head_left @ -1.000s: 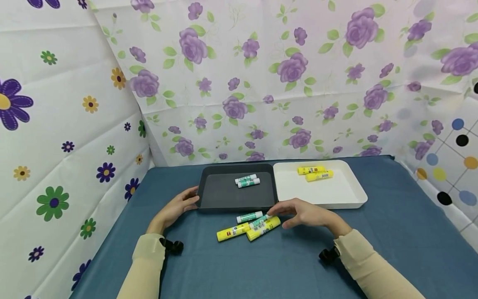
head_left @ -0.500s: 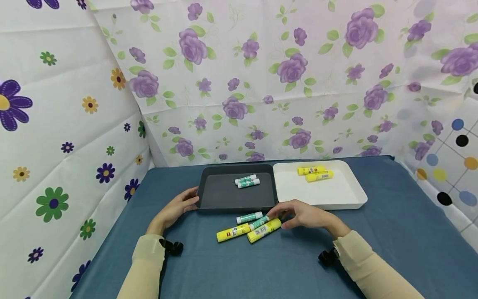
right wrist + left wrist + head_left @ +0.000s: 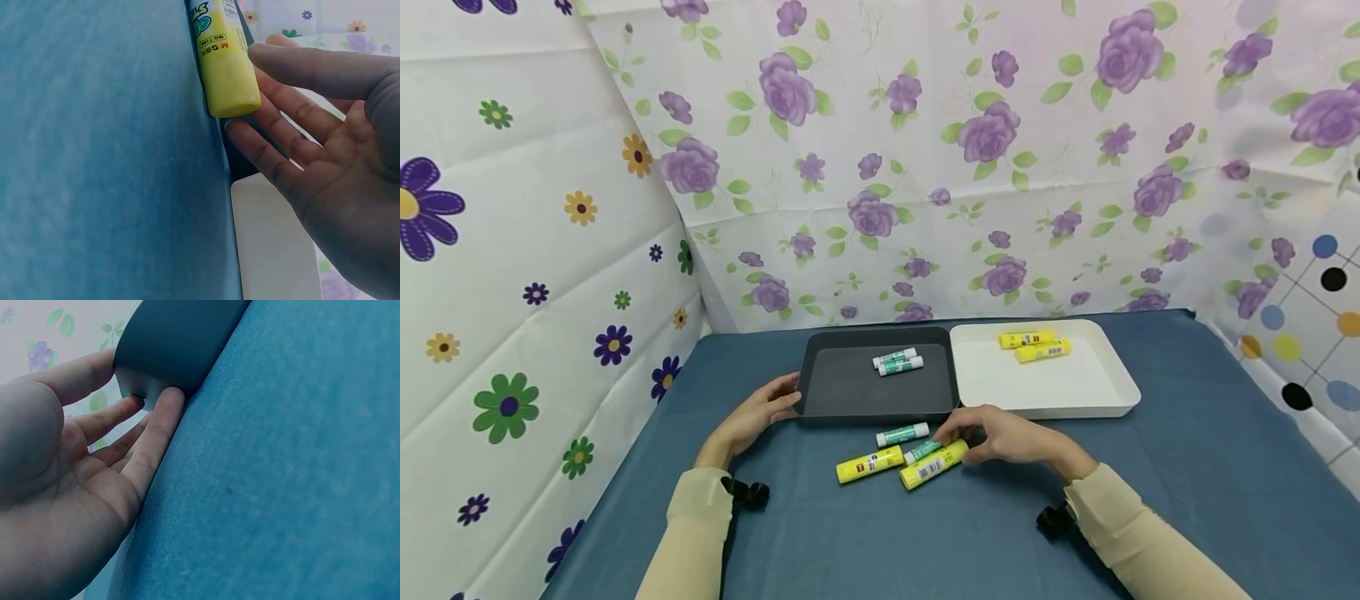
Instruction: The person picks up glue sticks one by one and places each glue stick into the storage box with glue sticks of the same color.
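My left hand [image 3: 763, 417] rests at the left front corner of the dark grey tray [image 3: 831, 400]. In the left wrist view, its fingers [image 3: 164, 415] lie spread against the tray's outer wall. My right hand [image 3: 1003, 435] bends over a small heap of glue sticks, fingertips right at the end of a green glue stick [image 3: 919, 452], whose far end they hide. Its thumb is beside the end of a yellow glue stick [image 3: 934, 465], which looms large in the right wrist view. Another green glue stick [image 3: 902, 434] and another yellow glue stick [image 3: 870, 465] lie to the left.
Two green glue sticks [image 3: 901, 365] lie inside the grey tray. A white tray [image 3: 1090, 392] adjoins it on the right, with two yellow glue sticks [image 3: 1043, 351] in it. Blue cloth [image 3: 820, 542] covers the table, and flowered sheets [image 3: 880, 167] hang behind it.
My right fingers have moved slightly down over the green glue stick's end. The yellow glue stick beside it has shifted a little toward me and to the right. My left hand stays put.
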Tool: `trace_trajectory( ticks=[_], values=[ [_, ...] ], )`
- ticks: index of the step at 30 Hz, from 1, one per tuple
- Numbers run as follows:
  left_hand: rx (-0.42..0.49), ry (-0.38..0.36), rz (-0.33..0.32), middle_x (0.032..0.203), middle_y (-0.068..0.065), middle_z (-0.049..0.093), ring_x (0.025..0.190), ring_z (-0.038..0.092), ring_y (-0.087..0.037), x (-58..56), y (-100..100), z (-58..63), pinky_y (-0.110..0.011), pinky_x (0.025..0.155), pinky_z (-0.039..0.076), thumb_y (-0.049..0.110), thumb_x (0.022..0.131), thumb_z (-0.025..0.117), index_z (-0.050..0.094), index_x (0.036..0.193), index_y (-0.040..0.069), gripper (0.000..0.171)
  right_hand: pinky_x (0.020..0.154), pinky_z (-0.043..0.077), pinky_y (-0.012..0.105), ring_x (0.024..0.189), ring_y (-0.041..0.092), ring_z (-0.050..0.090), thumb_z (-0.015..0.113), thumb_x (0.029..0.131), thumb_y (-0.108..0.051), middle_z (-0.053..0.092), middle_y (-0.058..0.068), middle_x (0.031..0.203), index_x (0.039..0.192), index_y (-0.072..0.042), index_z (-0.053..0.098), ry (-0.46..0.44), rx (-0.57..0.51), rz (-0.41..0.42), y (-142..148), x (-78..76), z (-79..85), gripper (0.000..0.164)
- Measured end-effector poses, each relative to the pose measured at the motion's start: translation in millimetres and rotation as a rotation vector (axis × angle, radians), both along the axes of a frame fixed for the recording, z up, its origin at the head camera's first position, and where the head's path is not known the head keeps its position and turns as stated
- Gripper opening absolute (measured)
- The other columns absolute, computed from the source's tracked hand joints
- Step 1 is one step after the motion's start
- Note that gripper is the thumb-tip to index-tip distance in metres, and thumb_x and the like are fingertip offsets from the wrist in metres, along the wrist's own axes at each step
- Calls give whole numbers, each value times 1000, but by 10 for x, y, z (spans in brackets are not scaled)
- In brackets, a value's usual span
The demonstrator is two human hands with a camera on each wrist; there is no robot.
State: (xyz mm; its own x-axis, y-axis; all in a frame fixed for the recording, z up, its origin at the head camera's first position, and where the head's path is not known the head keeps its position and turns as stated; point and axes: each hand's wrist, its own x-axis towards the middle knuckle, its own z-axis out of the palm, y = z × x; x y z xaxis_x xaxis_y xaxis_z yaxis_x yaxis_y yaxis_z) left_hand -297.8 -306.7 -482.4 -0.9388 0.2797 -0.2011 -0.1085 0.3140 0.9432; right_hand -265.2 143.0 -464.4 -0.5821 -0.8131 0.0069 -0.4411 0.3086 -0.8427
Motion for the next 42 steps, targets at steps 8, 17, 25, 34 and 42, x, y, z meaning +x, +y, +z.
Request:
trace_trajectory(
  ticks=[8, 17, 25, 34, 42],
  values=[
    [0, 2, -6, 163, -25, 27, 148, 33, -41, 4, 8, 8, -57, 119, 38, 30, 111, 55, 20, 167, 6, 70, 88, 55, 36, 99, 20, 61, 75, 95, -8, 68, 5, 117, 132, -14, 71, 42, 32, 2, -41, 37, 9, 38],
    [-4, -1, -2, 164, -23, 28, 148, 33, -40, -15, 5, -3, -57, 119, 37, 31, 110, 56, 21, 167, 7, 71, 92, 57, 35, 105, 20, 64, 76, 96, -9, 69, 8, 125, 130, -8, 71, 37, 29, 8, -31, 61, 16, 35],
    [-3, 0, -4, 163, -23, 28, 149, 33, -40, -10, 3, -8, -56, 119, 38, 31, 110, 56, 21, 167, 7, 70, 93, 56, 35, 105, 17, 64, 76, 95, -9, 69, 5, 126, 131, -12, 70, 18, 66, 1, -34, 71, 19, 37],
    [-2, 4, -8, 164, -23, 28, 149, 32, -41, 1, 2, 3, -57, 120, 36, 30, 111, 55, 21, 167, 7, 69, 94, 55, 34, 106, 15, 63, 76, 94, -5, 69, 2, 128, 132, -14, 70, 17, 88, 4, -44, 61, 10, 40],
    [-4, 4, -6, 164, -23, 28, 149, 33, -41, 4, 0, 10, -58, 120, 35, 29, 111, 54, 21, 167, 7, 68, 91, 56, 33, 103, 13, 64, 77, 94, -6, 70, 0, 125, 132, -14, 71, 27, 87, 6, -49, 60, 9, 39]
  ],
)
